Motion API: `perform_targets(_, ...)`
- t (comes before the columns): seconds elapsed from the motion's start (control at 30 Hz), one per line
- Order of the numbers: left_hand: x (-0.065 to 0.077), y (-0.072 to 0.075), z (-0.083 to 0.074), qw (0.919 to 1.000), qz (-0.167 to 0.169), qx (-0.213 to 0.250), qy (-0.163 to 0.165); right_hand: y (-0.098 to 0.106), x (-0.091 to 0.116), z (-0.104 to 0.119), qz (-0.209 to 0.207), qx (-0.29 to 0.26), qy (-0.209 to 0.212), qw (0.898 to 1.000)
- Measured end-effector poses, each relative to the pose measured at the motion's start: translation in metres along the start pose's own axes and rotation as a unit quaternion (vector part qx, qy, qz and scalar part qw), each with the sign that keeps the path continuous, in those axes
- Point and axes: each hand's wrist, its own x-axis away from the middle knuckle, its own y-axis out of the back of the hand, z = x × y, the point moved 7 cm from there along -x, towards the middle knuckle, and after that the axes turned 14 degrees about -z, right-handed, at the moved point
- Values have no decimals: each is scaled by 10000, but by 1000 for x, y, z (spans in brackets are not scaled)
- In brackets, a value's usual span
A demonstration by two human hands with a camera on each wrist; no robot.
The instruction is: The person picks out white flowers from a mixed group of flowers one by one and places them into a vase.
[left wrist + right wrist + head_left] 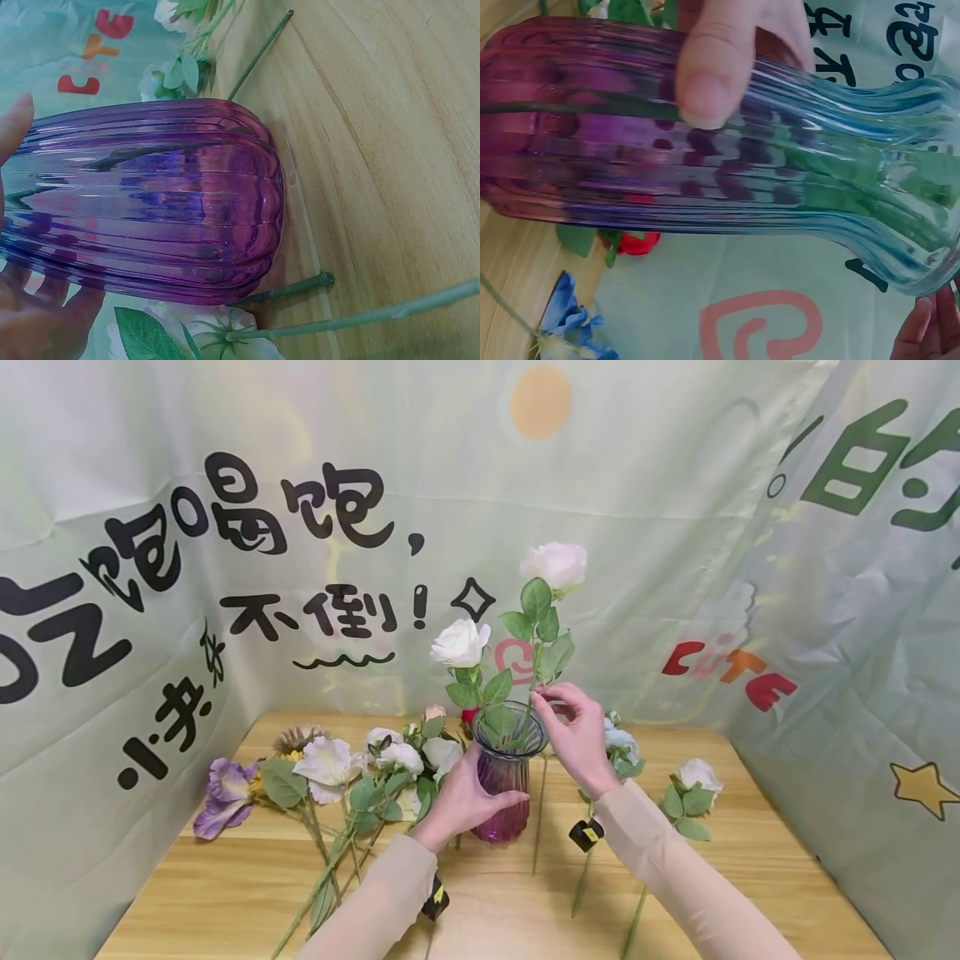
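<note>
A ribbed glass vase [501, 814], bluish at the rim and purple-pink toward its base, stands upright in the head view. My left hand [467, 800] grips its side, thumb across the front; the right wrist view shows that thumb [716, 71] against the glass. One white rose [459, 643] leans left out of the mouth, its stem inside. With finger and thumb, my right hand [577, 735] pinches the stem of a taller white rose [555, 567] just above the rim. Whether the lower end of that stem touches the bottom is unclear.
Artificial flowers lie on the wooden table [247, 893]: a purple iris [225, 797] and white blooms [327, 768] at left, pale blue flowers [621, 745] behind my right wrist, and another white rose [697, 774] at right. Printed fabric [637, 527] encloses the table behind.
</note>
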Motion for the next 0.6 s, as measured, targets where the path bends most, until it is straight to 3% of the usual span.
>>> perform_targets(0.27, 0, -1, 1, 10000, 29, -9, 19, 1, 11, -2, 682, 485, 513, 9952)
perform_targets(0.6, 0, -2, 1, 9998, 100, 18, 183, 13, 15, -18, 395, 216, 97, 9989)
